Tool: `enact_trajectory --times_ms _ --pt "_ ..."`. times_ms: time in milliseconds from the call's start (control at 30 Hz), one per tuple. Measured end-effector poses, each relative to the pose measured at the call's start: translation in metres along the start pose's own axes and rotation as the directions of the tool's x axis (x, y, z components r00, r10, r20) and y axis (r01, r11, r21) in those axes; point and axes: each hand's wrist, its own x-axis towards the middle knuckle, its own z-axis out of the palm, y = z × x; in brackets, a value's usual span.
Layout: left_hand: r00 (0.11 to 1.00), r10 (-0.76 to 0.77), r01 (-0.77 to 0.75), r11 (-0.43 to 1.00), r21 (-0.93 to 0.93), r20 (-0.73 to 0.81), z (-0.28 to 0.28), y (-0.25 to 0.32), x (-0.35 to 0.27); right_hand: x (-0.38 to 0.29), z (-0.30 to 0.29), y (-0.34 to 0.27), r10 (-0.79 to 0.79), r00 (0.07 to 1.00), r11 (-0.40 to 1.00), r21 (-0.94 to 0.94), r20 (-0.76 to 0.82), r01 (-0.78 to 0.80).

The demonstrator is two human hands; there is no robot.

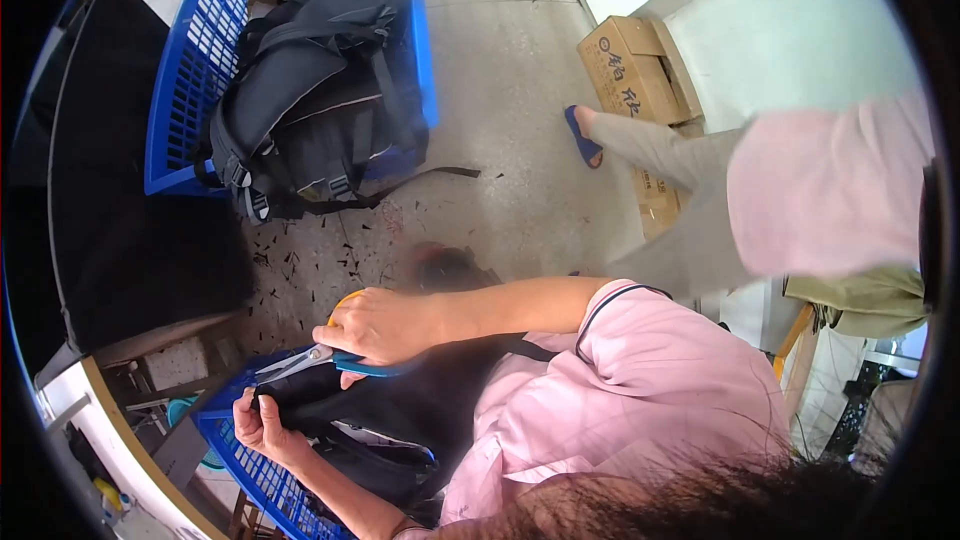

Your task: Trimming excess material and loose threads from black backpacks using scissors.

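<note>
My right hand [386,326] grips a pair of scissors [296,364] with orange and blue handles. Their steel blades point toward my left hand; whether they are parted is hard to tell. With thumb and fingers, my left hand [262,424] pinches an edge of black fabric [330,397] close to the blade tips. That fabric belongs to a black bag spread over my lap, with an opening [382,442] showing a pale lining. Part of the bag is hidden under my right forearm. A blue plastic basket [259,480] stands below my left forearm.
Another blue plastic basket [429,52] holds black backpacks [300,90], with a strap trailing onto the floor [510,187]. Dark scraps [349,262] lie scattered there. Another person [675,217] in grey trousers is at right, near cardboard boxes [622,67]. A black-covered surface [142,187] stands at left.
</note>
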Motion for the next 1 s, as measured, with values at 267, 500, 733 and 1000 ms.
enact_trajectory --times_ms 267,500,733,1000 --pt "0.997 0.001 -0.001 1.0 0.008 -0.079 -0.002 0.006 -0.015 0.004 -0.001 -0.003 -0.141 0.989 0.99 -0.01 -0.036 0.141" --pt "0.99 -0.094 0.094 0.996 -0.006 -0.104 0.023 0.02 -0.007 0.004 -0.012 0.0 -0.151 0.986 0.989 -0.023 -0.071 0.149" --pt "0.993 -0.122 0.119 0.98 -0.159 -0.007 0.025 0.007 -0.003 0.005 -0.027 0.002 -0.105 0.992 0.987 -0.113 0.071 0.113" --pt "0.995 -0.099 0.094 0.97 -0.224 -0.013 0.025 0.003 -0.012 0.006 -0.037 0.005 -0.175 0.972 0.969 -0.146 0.159 0.198"
